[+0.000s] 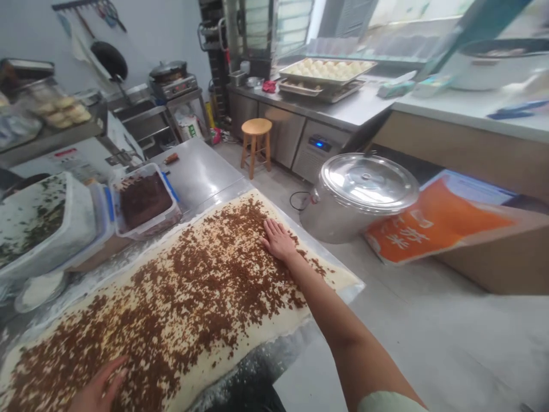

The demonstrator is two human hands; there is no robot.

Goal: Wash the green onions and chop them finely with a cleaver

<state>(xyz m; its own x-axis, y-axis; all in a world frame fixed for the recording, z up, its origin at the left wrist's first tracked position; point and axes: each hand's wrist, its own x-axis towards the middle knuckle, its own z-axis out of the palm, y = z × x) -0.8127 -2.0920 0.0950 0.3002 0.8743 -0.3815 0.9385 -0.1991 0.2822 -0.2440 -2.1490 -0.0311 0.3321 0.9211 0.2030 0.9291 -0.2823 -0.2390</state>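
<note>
A large rolled-out sheet of pale dough [274, 280] lies across the steel table, thickly scattered with brown crumbly filling [201, 286]. My right hand [278, 240] rests flat on the far part of the sheet, its fingers spread over the filling. My left hand [102, 386] sits at the bottom edge of the view, on the near part of the dough, with its fingers apart. Neither hand holds anything. Flour dusts the steel around the sheet.
A clear plastic tub of dark brown filling [143, 200] and a white tub of chopped greens [38, 223] stand at the table's left edge. A large lidded steel pot [360, 194] and an orange sack [433, 223] sit on the floor to the right.
</note>
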